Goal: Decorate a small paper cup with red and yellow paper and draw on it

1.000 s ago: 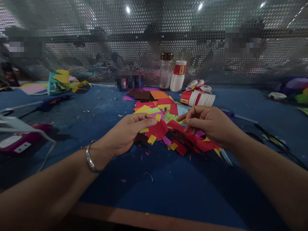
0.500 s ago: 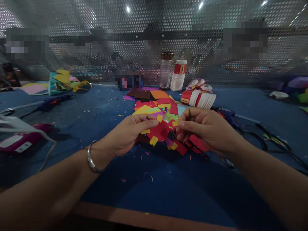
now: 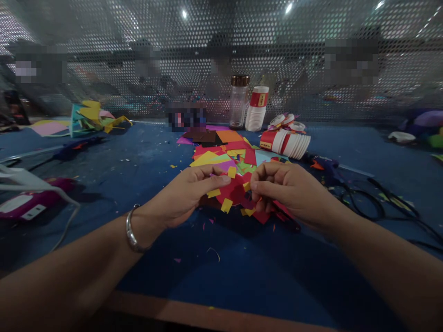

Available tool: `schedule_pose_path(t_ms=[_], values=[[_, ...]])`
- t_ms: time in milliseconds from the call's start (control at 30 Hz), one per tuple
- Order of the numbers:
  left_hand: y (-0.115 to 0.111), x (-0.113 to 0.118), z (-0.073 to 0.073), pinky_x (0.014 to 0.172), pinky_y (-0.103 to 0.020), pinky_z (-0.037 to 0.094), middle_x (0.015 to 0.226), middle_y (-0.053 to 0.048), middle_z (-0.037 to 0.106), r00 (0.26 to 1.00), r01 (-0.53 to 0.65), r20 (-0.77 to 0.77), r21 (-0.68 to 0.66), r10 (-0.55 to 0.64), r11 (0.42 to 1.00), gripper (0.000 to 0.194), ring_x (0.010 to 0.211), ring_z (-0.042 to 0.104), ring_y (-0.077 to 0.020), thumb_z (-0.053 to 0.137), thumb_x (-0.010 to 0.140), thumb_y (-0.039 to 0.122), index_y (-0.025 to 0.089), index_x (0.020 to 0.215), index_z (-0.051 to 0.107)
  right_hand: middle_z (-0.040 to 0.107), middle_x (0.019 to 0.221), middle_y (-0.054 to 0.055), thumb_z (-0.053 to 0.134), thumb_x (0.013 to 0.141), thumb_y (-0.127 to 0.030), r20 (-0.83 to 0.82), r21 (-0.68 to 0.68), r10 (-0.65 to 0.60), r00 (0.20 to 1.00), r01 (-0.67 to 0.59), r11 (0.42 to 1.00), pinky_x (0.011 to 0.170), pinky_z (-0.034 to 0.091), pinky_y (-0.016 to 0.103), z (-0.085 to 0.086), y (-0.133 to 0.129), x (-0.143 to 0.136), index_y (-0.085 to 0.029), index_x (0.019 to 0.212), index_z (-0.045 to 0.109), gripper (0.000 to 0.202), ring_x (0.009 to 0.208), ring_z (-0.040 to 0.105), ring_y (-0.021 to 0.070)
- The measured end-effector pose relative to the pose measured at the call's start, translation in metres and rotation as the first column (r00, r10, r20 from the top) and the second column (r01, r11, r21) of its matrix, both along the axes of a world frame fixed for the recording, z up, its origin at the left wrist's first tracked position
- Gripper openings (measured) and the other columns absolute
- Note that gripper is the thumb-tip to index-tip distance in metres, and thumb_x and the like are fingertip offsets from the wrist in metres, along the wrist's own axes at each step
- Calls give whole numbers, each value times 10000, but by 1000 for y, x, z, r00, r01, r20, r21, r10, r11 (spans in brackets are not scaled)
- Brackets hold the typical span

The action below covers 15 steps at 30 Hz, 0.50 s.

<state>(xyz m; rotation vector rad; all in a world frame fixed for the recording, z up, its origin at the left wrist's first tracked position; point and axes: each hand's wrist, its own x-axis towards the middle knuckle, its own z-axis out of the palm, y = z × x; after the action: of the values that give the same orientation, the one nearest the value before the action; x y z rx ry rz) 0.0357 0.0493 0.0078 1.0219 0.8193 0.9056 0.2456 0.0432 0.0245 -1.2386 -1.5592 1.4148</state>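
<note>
Between thumb and fingers my left hand (image 3: 194, 189) pinches a red paper disc (image 3: 238, 188) with small yellow paper pieces along its edge. One yellow piece (image 3: 226, 205) sticks out at the disc's lower side. My right hand (image 3: 277, 186) is closed in a pinch at the disc's right side, its fingertips at another small yellow piece (image 3: 247, 186). Whether that piece touches the disc cannot be made out. Behind and below the hands lies a pile of coloured paper (image 3: 211, 159) in red, yellow, green, purple and orange.
A stack of paper cups (image 3: 256, 110) stands beside a clear bottle (image 3: 238, 106); another cup stack (image 3: 285, 143) lies on its side. Glue guns (image 3: 74, 146) (image 3: 325, 168) lie left and right, with black cables at right. A magenta power strip (image 3: 34, 200) is at left.
My right hand has moved slightly left and down, bringing its yellow piece to the disc's edge. The disc has shifted a little to the right in my left hand.
</note>
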Motion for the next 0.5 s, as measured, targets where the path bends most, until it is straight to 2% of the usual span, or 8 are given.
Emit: schedule_pose_path(t_ms=[167,367,500], values=[[-1,-2,-2,655,-185,546,817,4,755,999,32,-32,7,-32,999,177,701,676,-91,863,781,251,168,891,752,682,581,-18,786,729,-189,-34,-38,-29,999,28,999,441,507,161,-1,0,-1,-175,721,633,154,471,653,90],[-2,0,-1,609,-184,512,707,42,640,994,32,-103,19,-30,999,227,634,613,-81,849,767,268,168,830,656,676,599,-27,779,684,-186,-106,-54,-26,994,20,998,457,512,168,-2,-1,-1,-180,735,633,154,491,664,94],[-1,1,-1,589,-188,506,724,28,668,994,24,-108,7,-23,1000,238,639,626,-91,859,745,260,167,850,668,683,629,-22,757,672,-177,-121,-78,-37,992,28,997,481,531,184,-3,-1,-1,-184,760,643,144,501,660,94]])
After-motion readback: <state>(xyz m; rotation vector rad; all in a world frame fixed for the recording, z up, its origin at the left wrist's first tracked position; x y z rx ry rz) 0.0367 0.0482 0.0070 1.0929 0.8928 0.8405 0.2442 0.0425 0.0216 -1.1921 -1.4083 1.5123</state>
